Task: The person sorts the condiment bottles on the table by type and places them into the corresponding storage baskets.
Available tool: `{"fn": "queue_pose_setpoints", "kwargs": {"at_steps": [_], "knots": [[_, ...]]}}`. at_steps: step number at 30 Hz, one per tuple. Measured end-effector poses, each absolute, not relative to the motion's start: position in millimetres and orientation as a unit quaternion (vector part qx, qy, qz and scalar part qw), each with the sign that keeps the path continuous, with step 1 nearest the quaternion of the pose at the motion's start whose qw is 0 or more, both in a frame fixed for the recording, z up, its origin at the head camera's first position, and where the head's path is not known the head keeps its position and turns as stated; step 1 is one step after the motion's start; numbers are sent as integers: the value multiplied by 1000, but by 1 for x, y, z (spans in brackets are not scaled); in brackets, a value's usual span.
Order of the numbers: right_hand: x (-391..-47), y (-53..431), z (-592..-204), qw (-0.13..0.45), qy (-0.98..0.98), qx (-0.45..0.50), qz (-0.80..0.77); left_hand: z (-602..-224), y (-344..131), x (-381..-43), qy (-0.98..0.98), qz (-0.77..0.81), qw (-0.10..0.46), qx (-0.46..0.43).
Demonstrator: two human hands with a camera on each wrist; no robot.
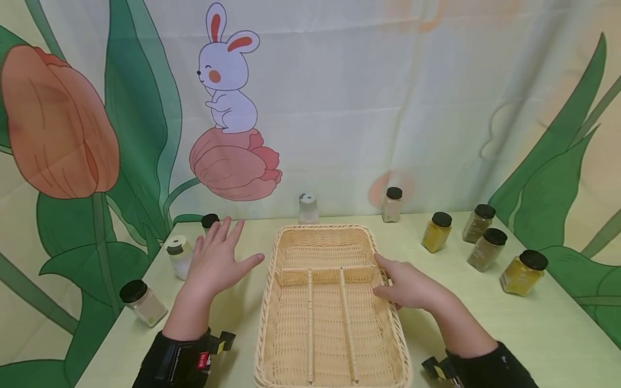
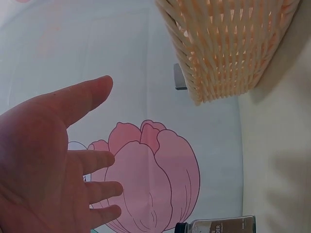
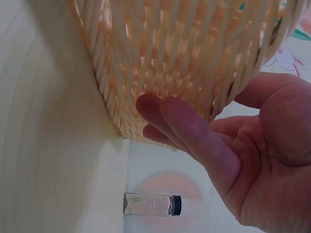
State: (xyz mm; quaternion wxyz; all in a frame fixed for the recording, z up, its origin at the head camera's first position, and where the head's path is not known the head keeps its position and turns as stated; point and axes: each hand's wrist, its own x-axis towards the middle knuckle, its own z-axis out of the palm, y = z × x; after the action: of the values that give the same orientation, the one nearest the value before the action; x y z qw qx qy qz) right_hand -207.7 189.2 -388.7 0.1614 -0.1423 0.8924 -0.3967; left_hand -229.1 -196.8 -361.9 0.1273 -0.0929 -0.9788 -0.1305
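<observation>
A pale woven basket (image 1: pixel 291 328) with dividers stands upright on the table in the head view, its compartments bare. My right hand (image 1: pixel 409 284) holds its right rim, the thumb over the edge and the fingers against the outer wall (image 3: pixel 160 63) in the right wrist view. To the left of the basket, my left hand (image 1: pixel 217 268) is spread, touching nothing. Near that hand stand a black-capped jar (image 1: pixel 210 222), partly hidden by its fingers, and a white-topped bottle (image 1: pixel 179 257). The left wrist view shows the left palm (image 2: pixel 39 160) apart from the basket.
A black-capped jar (image 1: pixel 143 304) stands at the left edge. Behind the basket are a white-topped shaker (image 1: pixel 308 209) and a pale jar (image 1: pixel 392 206). Several spice jars, including a yellow one (image 1: pixel 523 274), stand at the right. A printed cloth (image 1: pixel 330 108) hangs behind the table.
</observation>
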Motion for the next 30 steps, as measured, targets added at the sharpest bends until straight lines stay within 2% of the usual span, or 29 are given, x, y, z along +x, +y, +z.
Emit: {"fn": "queue_pose_setpoints", "kwargs": {"at_steps": [11,30], "knots": [[-204,202,-389,155,902,-138,-379,-362,-197,-229,-979,-131,123,-99],[-197,224,-385,177,898,-102,-389,-363,-197,-229,-980,-129,123,-89]]}}
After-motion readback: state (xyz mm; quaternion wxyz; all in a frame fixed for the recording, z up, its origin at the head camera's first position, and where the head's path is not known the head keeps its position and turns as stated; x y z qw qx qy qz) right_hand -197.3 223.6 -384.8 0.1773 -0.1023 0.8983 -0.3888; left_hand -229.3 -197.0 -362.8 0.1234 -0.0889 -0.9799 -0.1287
